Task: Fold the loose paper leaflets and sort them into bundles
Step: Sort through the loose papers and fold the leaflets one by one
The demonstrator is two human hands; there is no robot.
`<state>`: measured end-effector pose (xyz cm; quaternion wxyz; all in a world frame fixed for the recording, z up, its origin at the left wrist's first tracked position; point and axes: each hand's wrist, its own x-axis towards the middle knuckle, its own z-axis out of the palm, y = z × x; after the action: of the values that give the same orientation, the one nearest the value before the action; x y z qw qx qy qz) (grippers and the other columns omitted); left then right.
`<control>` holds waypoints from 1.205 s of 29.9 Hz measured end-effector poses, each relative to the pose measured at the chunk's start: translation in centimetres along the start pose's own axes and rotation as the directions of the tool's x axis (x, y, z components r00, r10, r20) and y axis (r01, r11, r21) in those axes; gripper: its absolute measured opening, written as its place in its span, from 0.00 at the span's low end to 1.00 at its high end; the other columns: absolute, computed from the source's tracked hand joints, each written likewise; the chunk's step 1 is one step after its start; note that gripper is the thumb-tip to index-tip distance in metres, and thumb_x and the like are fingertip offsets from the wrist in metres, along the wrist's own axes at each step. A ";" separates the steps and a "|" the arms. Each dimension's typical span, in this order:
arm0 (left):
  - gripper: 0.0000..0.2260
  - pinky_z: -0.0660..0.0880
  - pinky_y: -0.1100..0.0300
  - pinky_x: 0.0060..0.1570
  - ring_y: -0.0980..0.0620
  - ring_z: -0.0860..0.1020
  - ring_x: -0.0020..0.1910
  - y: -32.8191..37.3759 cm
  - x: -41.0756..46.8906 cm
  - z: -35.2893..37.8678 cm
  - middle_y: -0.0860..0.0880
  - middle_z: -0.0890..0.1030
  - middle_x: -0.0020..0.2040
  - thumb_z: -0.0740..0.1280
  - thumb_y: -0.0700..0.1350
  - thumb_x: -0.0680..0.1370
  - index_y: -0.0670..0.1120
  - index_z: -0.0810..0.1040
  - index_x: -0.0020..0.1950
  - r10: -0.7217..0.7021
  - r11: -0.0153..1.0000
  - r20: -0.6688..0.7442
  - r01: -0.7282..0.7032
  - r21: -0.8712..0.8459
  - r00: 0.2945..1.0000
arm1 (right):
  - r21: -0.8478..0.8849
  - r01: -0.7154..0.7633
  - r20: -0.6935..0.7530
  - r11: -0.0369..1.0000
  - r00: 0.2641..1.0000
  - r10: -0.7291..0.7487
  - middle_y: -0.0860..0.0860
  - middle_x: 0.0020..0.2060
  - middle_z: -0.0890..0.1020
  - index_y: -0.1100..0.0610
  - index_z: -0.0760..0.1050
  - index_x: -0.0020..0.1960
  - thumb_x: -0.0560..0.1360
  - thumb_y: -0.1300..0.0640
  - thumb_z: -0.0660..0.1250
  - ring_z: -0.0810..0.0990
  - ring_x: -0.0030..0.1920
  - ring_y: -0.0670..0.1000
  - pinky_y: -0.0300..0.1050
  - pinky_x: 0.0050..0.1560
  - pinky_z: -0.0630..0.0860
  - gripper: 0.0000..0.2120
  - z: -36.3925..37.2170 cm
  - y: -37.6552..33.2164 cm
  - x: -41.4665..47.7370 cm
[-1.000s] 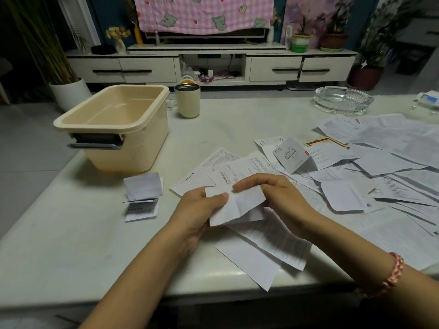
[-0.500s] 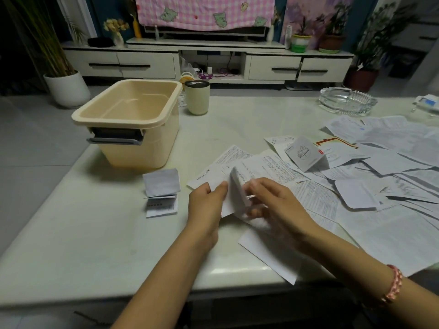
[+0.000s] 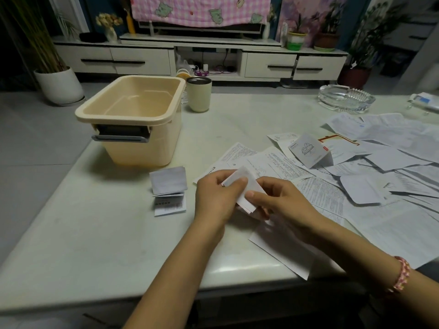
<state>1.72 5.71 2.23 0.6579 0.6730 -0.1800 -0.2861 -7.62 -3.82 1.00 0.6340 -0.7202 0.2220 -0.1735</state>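
While curled fingers pinch leaflet [image 3: 247, 186] on both edges, left hand [image 3: 217, 198] and right hand [image 3: 283, 204] grip it, right-front of tub [image 3: 133, 122]. Since 1 s ago: flat sheet doubled into narrow packet; fold judged nearly done. 2 folded leaflets [image 3: 168, 184] just front-right of tub, likely bundle spot, path unblocked. Loose leaflets [image 3: 370, 184] well right of tub. Cup [image 3: 198, 95] beside tub.

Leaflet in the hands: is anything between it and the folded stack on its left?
Nothing visible. The left hand and right hand grip the leaflet; only bare table lies between it and the folded stack.
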 end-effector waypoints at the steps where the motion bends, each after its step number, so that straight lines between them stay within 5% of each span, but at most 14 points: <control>1: 0.03 0.78 0.47 0.52 0.46 0.81 0.48 -0.1 0.1 -0.3 0.46 0.83 0.47 0.69 0.40 0.74 0.46 0.81 0.45 0.054 0.996 -0.020 -0.053 0.075 0.998 | 0.006 -0.015 -0.008 1.000 1.000 0.015 0.52 0.25 0.71 0.61 0.74 0.35 0.74 0.64 0.66 0.66 0.26 0.48 0.39 0.28 0.65 0.09 0.1 -0.1 0.0; 6: 0.03 0.80 0.52 0.47 0.48 0.82 0.43 -0.4 0.0 -1.4 0.48 0.83 0.41 0.70 0.41 0.73 0.47 0.80 0.39 0.158 0.970 -0.119 -0.132 0.204 0.980 | 0.012 -0.025 -0.128 1.000 0.991 0.026 0.48 0.20 0.70 0.60 0.72 0.29 0.73 0.61 0.69 0.66 0.22 0.45 0.36 0.25 0.64 0.15 1.4 0.1 0.2; 10: 0.06 0.78 0.65 0.31 0.53 0.79 0.32 -0.2 -0.5 -3.3 0.46 0.81 0.36 0.65 0.39 0.77 0.39 0.80 0.44 -0.005 0.999 -0.094 0.009 0.044 0.996 | 0.010 -0.015 -0.218 1.000 0.976 0.017 0.50 0.19 0.70 0.57 0.69 0.25 0.71 0.55 0.72 0.66 0.21 0.45 0.34 0.24 0.63 0.20 2.9 0.1 0.7; 13: 0.11 0.79 0.55 0.38 0.47 0.82 0.31 0.0 -0.5 -6.1 0.44 0.81 0.33 0.61 0.39 0.78 0.41 0.77 0.37 -0.094 0.949 -0.077 0.112 0.294 0.993 | -0.175 -0.007 -0.118 0.985 0.993 -0.013 0.53 0.22 0.71 0.58 0.69 0.26 0.74 0.55 0.69 0.66 0.21 0.44 0.34 0.26 0.63 0.20 4.1 -0.2 1.4; 19: 0.12 0.78 0.53 0.43 0.44 0.80 0.36 -0.9 -2.1 -12.7 0.49 0.82 0.30 0.65 0.44 0.75 0.40 0.80 0.34 0.024 0.649 -0.279 0.197 0.734 0.960 | -0.547 -0.018 0.065 0.837 0.996 0.064 0.53 0.26 0.74 0.60 0.74 0.30 0.74 0.51 0.67 0.71 0.28 0.47 0.41 0.35 0.68 0.18 7.9 -0.3 2.5; 24: 0.11 0.70 0.61 0.34 0.54 0.76 0.30 -1.6 -3.2 -13.8 0.53 0.80 0.27 0.68 0.47 0.74 0.45 0.79 0.33 0.009 0.646 -0.231 0.171 0.744 0.973 | -0.737 0.036 0.028 0.675 0.999 -0.022 0.49 0.31 0.75 0.54 0.72 0.33 0.73 0.45 0.66 0.75 0.39 0.52 0.44 0.36 0.67 0.16 10.0 0.2 2.6; 28: 0.10 0.71 0.60 0.37 0.53 0.77 0.35 -2.0 -3.6 -13.7 0.52 0.80 0.29 0.71 0.49 0.72 0.47 0.77 0.33 0.067 0.635 -0.219 0.128 0.762 0.973 | -0.808 0.093 0.018 0.582 0.991 -0.132 0.50 0.35 0.77 0.55 0.73 0.38 0.73 0.41 0.64 0.77 0.41 0.53 0.46 0.40 0.70 0.17 10.8 0.5 2.4; 36: 0.11 0.74 0.55 0.39 0.46 0.78 0.39 -0.2 -4.5 -13.1 0.49 0.79 0.35 0.70 0.53 0.73 0.47 0.76 0.36 0.166 0.607 -0.258 0.107 0.787 0.952 | -0.686 0.092 0.034 0.722 0.995 -0.094 0.44 0.30 0.74 0.53 0.72 0.37 0.74 0.44 0.64 0.72 0.36 0.46 0.42 0.34 0.66 0.14 7.9 -0.8 1.5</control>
<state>6.38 18.73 2.34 0.3156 0.9268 -0.1951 -0.0580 -2.06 2.02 0.72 0.3132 -0.9133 0.2349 -0.1120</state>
